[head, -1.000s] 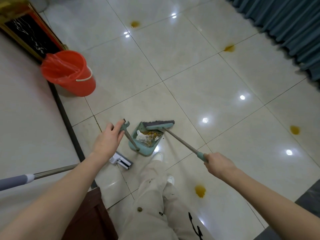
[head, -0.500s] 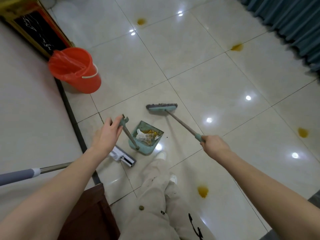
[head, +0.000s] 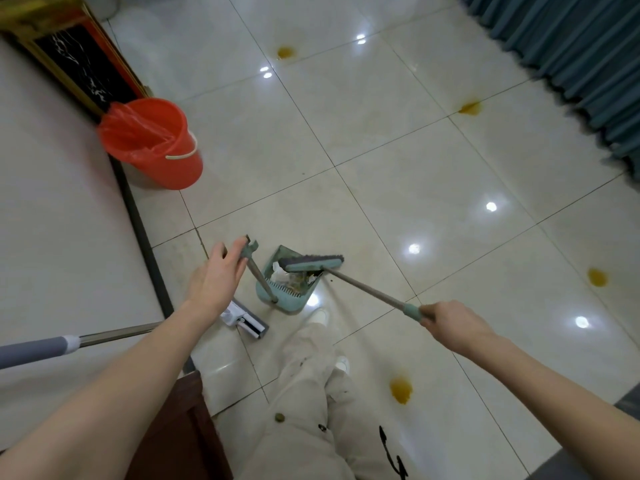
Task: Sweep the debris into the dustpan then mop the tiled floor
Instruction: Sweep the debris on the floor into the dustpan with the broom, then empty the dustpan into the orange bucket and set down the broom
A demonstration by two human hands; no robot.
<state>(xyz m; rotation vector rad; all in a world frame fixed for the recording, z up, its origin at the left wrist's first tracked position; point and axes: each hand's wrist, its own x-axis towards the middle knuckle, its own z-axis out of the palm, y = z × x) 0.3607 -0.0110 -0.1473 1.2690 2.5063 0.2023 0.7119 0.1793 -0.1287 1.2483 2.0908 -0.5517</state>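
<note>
Left hand grips dustpan handle; right hand curled round broom stick (one each; four yellow stains).

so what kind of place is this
Most likely an indoor room in a home or small hall: a glossy cream tiled floor with yellow spill spots, a long teal curtain along one side, and a red bucket by the wall.

Teal dustpan on glossy cream tiled floor, debris inside; teal broom, head over its mouth; mop flat nearby
</note>
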